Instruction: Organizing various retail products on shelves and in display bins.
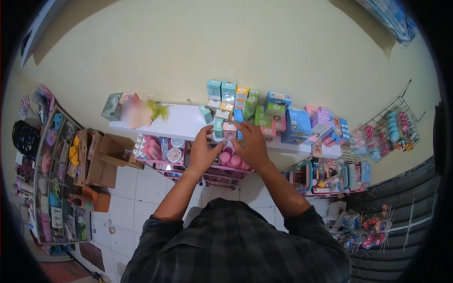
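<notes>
On a white wall shelf (180,118), a small teal-and-white box (218,128) and a small pink-and-white box (230,130) stand side by side near the front edge. My left hand (204,151) is at their left, its thumb and forefinger spread around the teal box's near corner. At the right, my right hand (252,145) has its forefinger by the pink box's top and its thumb below. Whether either hand grips a box is unclear. A blue box (238,115) is partly behind my right fingers. Another teal box (205,113) leans at the left, beside white boxes (222,115).
Taller teal boxes (214,89) stand against the wall. Green boxes (262,116) and a large blue box (298,125) fill the shelf's right. Below is a pink rack (177,163) of bottles and jars. A glass display case (60,177) and open cardboard box (118,148) stand left.
</notes>
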`<state>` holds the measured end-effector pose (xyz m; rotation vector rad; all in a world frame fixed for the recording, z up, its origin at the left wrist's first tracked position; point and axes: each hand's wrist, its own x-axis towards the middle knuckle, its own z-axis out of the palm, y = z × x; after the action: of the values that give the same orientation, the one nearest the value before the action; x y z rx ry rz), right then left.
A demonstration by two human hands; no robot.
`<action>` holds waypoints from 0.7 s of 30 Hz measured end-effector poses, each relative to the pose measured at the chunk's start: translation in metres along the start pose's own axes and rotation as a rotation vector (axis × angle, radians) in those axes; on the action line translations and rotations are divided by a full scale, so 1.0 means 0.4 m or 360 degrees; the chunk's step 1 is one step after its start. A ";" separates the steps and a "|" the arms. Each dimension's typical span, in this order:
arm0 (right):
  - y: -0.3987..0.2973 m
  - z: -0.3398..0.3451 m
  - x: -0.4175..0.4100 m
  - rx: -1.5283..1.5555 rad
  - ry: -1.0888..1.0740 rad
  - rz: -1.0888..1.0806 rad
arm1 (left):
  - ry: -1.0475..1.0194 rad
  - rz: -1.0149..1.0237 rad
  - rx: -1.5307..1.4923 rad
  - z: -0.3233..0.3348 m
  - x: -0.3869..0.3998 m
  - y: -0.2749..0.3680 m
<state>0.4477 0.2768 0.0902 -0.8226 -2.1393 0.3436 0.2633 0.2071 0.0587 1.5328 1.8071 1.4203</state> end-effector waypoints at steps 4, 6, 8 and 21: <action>0.018 0.025 0.030 -0.0146 -0.0034 0.0050 | -0.0023 0.0046 -0.0026 0.019 0.045 -0.019; 0.021 0.038 0.032 -0.0173 -0.0003 0.0074 | -0.0009 0.0058 -0.0083 0.018 0.061 -0.032; 0.015 0.044 0.029 -0.0203 0.0027 0.0095 | -0.0087 0.0038 -0.0092 0.002 0.069 -0.043; -0.150 0.068 0.087 0.0700 -0.0171 0.0769 | -0.0434 -0.0198 -0.1017 -0.183 0.101 -0.173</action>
<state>0.3839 0.2554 0.1227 -1.0627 -1.8314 1.0846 0.1565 0.2179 0.0426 1.1815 1.1127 1.4512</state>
